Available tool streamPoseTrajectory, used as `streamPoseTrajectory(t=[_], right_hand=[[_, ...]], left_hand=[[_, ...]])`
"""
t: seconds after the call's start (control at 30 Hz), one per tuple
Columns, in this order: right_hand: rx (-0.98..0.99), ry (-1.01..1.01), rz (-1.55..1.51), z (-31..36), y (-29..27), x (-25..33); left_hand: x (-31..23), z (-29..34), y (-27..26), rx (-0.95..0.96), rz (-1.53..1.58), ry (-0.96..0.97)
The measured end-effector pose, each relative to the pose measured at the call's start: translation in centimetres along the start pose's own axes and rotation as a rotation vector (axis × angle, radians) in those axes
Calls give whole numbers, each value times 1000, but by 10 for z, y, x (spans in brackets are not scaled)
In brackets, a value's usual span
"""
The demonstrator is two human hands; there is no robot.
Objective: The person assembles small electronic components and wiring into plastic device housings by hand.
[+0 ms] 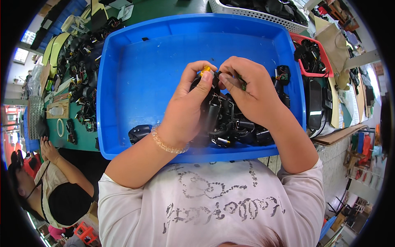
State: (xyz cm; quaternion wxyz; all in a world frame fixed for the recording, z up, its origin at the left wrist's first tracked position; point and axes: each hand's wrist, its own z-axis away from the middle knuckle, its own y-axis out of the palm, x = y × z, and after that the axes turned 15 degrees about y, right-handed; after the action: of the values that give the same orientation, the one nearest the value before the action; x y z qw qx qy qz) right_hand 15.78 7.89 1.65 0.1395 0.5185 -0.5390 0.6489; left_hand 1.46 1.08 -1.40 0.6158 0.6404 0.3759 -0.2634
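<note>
Green table (pixel 173 7), blue bin (pixel 152 66) of black assemblies (pixel 246 124), hands (pixel 185 101) together, clamped on a black part (pixel 216 79).

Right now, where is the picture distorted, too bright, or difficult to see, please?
Head view: the fisheye bows the far rim of the blue tray and blackens the corners; head view: the window at far left is washed out, and glare marks the black case at right; head view: left hand and right hand look fairly sharp, but the black part between them is very dark.
</note>
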Motion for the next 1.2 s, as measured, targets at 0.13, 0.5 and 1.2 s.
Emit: streamPoseTrajectory(t=[0.13,0.5,1.2], right_hand=[[92,140,-82,-1,-5,3],[-116,-233,301,1,-6,-1],[158,234,-275,3,-3,1]], left_hand=[[-2,-1,-1,23,22,-29],[3,4,5,-40,-98,-95],[-5,6,9,-107,-123,-67]])
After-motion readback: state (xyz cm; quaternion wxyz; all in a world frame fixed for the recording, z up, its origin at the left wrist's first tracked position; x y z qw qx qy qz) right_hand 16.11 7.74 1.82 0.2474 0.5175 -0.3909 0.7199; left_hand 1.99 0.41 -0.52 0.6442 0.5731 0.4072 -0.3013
